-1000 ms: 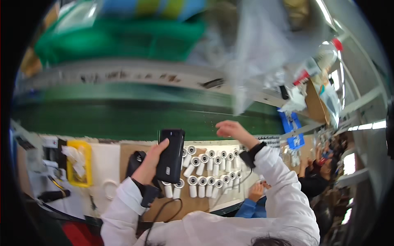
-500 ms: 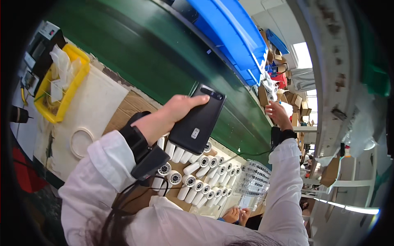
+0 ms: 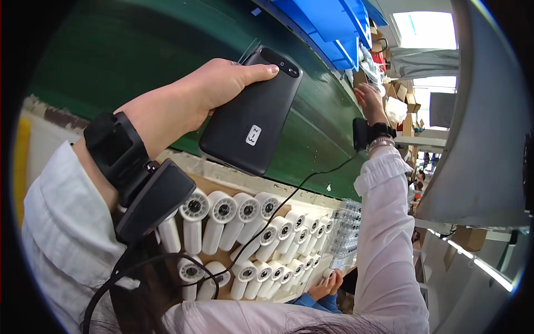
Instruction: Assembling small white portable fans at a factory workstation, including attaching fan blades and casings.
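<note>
My left hand (image 3: 222, 83) is closed round a black phone-shaped device (image 3: 245, 119), held above the green conveyor belt (image 3: 119, 50). The thumb lies across its top end near a dark glossy strip. A small white label sits near its lower end. My right hand (image 3: 369, 101) reaches out at the right, by the belt's far edge, below the blue crates. Its fingers are apart and loosely bent, with nothing visible in them. A black strap unit (image 3: 133, 161) is on my left wrist, and another (image 3: 370, 133) is on my right.
Rows of white handheld fans (image 3: 245, 209) lie on the bench beside the belt. Clear plastic trays (image 3: 345, 228) stand past them. Blue crates (image 3: 328, 22) line the far side. A black cable (image 3: 289, 195) crosses the fans. Another person's hands (image 3: 328, 285) work at the bench's end.
My left hand and the device have moved up and slightly left in the picture, and my right hand has risen too. The view has shifted, showing the fans larger and less of the yellow basket.
</note>
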{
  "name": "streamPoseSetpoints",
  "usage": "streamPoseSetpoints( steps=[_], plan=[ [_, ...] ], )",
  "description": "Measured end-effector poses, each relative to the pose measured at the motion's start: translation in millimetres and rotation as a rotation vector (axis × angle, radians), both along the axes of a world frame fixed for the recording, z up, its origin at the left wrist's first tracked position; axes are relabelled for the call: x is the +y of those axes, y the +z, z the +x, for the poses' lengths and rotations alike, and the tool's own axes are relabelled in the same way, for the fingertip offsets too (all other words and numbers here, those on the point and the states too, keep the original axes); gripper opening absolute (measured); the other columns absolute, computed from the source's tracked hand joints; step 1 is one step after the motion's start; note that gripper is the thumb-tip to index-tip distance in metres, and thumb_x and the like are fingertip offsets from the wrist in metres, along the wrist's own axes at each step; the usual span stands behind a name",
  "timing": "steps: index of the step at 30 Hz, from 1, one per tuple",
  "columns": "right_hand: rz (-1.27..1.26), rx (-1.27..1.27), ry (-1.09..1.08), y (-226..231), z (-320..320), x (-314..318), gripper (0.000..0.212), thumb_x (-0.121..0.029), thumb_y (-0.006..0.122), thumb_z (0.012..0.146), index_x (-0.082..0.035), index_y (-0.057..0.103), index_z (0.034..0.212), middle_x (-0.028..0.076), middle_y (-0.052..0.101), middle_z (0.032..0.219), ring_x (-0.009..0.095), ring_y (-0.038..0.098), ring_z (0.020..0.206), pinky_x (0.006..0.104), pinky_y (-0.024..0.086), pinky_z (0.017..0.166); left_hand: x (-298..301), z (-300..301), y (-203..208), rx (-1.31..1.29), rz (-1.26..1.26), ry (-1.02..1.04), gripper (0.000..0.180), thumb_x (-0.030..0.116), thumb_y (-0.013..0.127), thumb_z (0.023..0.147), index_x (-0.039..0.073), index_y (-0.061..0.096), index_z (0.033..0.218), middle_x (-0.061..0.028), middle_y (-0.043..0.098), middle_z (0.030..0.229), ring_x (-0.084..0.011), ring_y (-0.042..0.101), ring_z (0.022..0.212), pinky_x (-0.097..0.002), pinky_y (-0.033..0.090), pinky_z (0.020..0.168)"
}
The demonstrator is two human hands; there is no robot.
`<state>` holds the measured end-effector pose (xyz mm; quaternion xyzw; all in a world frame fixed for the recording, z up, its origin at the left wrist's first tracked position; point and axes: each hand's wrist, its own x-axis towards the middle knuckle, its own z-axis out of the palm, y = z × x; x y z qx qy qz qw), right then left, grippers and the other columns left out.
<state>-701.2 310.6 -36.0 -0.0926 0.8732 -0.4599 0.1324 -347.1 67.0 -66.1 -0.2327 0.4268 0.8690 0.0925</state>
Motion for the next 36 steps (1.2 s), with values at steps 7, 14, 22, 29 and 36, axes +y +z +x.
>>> streamPoseSetpoints(
  steps=[7,14,22,29,36],
  plan=[
    [-0.028,0.089,-0.072,-61.1,-76.8,-12.0,0.014,-0.002,0.056,0.08,0.005,0.054,0.093,0.01,0.058,0.09,0.019,0.059,0.088,0.0265,0.05,0.074,27.3,-59.0,-45.6,0.091,-0.168,0.057,0.042,0.037,0.068,0.077,-0.001,0.057,0.093,-0.0072,0.062,0.08,-0.0125,0.061,0.065,-0.0245,0.051,0.06],
    [-0.234,-0.054,-0.033,-68.6,-78.1,-34.7,0.018,-0.001,0.058,0.082,0.008,0.054,0.097,0.013,0.059,0.091,0.017,0.059,0.084,0.023,0.051,0.075,43.2,-99.1,-66.8,0.166,-0.255,0.015,0.04,0.036,0.07,0.075,-0.001,0.059,0.09,-0.0068,0.062,0.078,-0.0129,0.059,0.066,-0.0267,0.049,0.062],
    [-0.508,-0.535,0.299,-28.0,-49.5,-33.9,0.024,-0.003,0.055,0.086,0.007,0.051,0.108,0.013,0.059,0.094,0.012,0.059,0.076,0.0191,0.051,0.067,60.4,-151.9,-77.3,0.332,-0.128,0.12,0.033,0.026,0.072,0.074,-0.001,0.06,0.089,-0.0069,0.063,0.079,-0.0122,0.06,0.065,-0.026,0.048,0.06],
    [-0.638,-0.561,0.328,4.1,4.0,-31.2,0.023,-0.006,0.053,0.088,0.004,0.052,0.109,0.012,0.06,0.095,0.01,0.058,0.072,0.0159,0.05,0.062,79.0,-176.1,-71.1,0.423,0.09,0.093,0.025,0.012,0.073,0.072,0.0,0.06,0.09,-0.0048,0.064,0.079,-0.0097,0.059,0.065,-0.024,0.048,0.06],
    [-0.568,-0.502,0.297,21.5,11.0,-22.9,0.022,-0.008,0.054,0.088,0.0,0.053,0.109,0.011,0.061,0.097,0.008,0.058,0.074,0.0155,0.049,0.063,97.5,-190.2,-60.4,0.443,0.144,0.13,0.023,0.007,0.071,0.071,0.001,0.06,0.09,-0.0028,0.063,0.078,-0.0071,0.057,0.068,-0.0227,0.047,0.062]
  ],
)
